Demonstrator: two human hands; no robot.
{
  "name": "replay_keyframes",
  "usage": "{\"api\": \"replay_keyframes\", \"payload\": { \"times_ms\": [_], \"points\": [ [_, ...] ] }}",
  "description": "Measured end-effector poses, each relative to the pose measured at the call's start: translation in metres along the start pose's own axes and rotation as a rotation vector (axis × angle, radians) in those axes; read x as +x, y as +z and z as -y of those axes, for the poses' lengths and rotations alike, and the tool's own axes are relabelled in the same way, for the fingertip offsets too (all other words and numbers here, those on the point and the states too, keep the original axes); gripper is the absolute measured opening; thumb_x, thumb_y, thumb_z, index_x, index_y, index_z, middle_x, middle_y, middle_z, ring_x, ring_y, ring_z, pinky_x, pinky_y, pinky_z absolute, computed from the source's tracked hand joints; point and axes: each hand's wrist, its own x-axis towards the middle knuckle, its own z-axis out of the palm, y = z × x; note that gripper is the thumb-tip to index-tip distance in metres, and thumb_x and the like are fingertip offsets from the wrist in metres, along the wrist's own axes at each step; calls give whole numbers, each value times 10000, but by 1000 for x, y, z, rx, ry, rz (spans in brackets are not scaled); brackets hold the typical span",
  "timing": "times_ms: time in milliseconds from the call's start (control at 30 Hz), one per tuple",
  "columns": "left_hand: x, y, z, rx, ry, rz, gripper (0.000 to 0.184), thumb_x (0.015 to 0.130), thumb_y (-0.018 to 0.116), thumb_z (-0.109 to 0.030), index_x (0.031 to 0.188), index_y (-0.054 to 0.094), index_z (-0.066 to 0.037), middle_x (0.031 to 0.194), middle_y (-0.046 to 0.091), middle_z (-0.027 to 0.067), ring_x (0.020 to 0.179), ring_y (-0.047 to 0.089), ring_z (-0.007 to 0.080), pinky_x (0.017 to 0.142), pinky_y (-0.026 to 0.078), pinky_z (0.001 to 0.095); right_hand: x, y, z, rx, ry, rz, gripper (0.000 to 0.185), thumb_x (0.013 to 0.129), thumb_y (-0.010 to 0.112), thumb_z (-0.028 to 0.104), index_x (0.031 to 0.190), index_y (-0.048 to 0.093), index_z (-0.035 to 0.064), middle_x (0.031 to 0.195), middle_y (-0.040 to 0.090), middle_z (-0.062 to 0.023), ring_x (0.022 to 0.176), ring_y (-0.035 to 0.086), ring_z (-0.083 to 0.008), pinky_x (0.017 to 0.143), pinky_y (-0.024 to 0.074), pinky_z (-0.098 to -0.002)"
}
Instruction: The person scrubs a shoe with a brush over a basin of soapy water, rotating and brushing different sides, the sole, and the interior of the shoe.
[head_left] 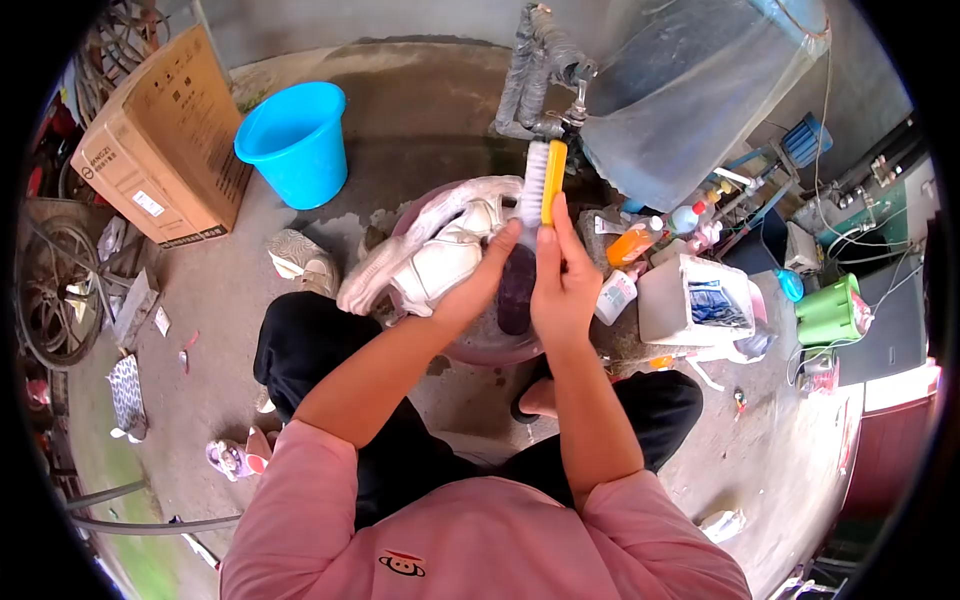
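My right hand (pixel 565 275) grips a yellow scrubbing brush (pixel 555 180) by its lower end, with the white bristles facing left. My left hand (pixel 485 270) is closed at the near right side of a white shoe (pixel 445 255), its thumb close to the bristles and most of its fingers hidden. The shoe lies tilted over a pinkish basin (pixel 490 352) between my knees. A dark, elongated object (pixel 516 290) shows in the basin between my hands; its kind is unclear. Another light-coloured shoe (pixel 303 262) lies on the floor left of the basin.
A blue bucket (pixel 300 150) and a cardboard box (pixel 165 145) stand at the back left. Taped pipes with a tap (pixel 580 100) rise behind the basin. To the right are an orange bottle (pixel 634 242), a white bottle (pixel 615 298) and a white container (pixel 690 305).
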Motion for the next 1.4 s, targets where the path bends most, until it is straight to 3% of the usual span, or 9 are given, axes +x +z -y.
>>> {"api": "replay_keyframes", "payload": {
  "times_ms": [100, 300, 433, 633, 767, 900, 1067, 1333, 1400],
  "points": [
    [22, -11, 10, -340, -199, 107, 379, 850, 526, -325, 1096, 529, -37, 1026, 568, 88, 936, 532, 197, 835, 397, 272, -23, 5, -3, -43, -168, 31, 336, 829, 525, 59, 1162, 509, 21, 861, 618, -158, 637, 511, -62, 574, 439, -219],
    [-14, 1, -23, 296, -55, 178, 533, 841, 487, -434, 1194, 448, -36, 1220, 460, 122, 1115, 427, 232, 934, 322, 315, 8, 0, 4, 72, -16, 16, 333, 841, 497, 40, 1173, 494, 8, 759, 606, -119, 679, 550, -83, 598, 445, -233],
    [-1, -5, -24, -355, -345, 162, 455, 907, 407, -341, 1202, 433, 5, 1133, 500, 92, 1033, 457, 169, 904, 344, 267, -23, 4, 7, -4, -217, 73, 341, 831, 515, 59, 1169, 501, 23, 965, 605, -201, 745, 576, -95, 652, 457, -241],
    [-9, 0, -13, -198, 19, 169, 382, 836, 571, -250, 1128, 498, -17, 1072, 528, 58, 990, 468, 128, 867, 364, 243, 26, -5, 4, -9, -17, -42, 323, 859, 514, 134, 1157, 508, 10, 986, 613, -167, 703, 513, -63, 649, 438, -224],
    [-2, -5, -18, -459, -277, 53, 492, 784, 620, -332, 1143, 504, -15, 1092, 539, 74, 1016, 474, 156, 900, 329, 255, 21, -20, 8, 74, 188, -90, 309, 868, 482, 99, 1154, 505, -15, 1037, 599, -111, 820, 534, -85, 718, 427, -219],
    [7, -15, -19, -952, -406, 143, 485, 828, 572, -278, 1192, 445, 16, 1114, 522, 87, 1022, 460, 139, 896, 334, 260, -26, -11, 11, -93, -115, 80, 366, 826, 517, 55, 1180, 473, -26, 931, 614, -188, 781, 589, -138, 713, 441, -232],
    [4, -6, -8, -668, -258, 109, 369, 848, 546, -227, 1140, 480, -10, 1060, 557, 74, 960, 523, 145, 824, 405, 258, 6, 2, 8, -1, -58, 55, 341, 831, 521, 54, 1170, 502, 27, 612, 535, -94, 513, 435, -70, 502, 394, -215],
    [-6, -13, -48, -677, -522, 60, 480, 843, 542, -318, 1181, 450, 10, 1117, 510, 76, 1025, 454, 136, 888, 343, 256, -22, 13, 2, 0, -216, -12, 361, 848, 493, 57, 1206, 466, 26, 741, 584, -56, 603, 433, -41, 537, 388, -188],
    [-6, 7, -23, -903, -300, 126, 419, 859, 524, -278, 1167, 456, -4, 1079, 530, 68, 1000, 467, 134, 872, 352, 258, -1, 4, 24, 57, 179, 57, 361, 856, 490, 65, 1214, 457, 27, 779, 581, -60, 669, 438, -46, 581, 397, -194]
  ]
}}
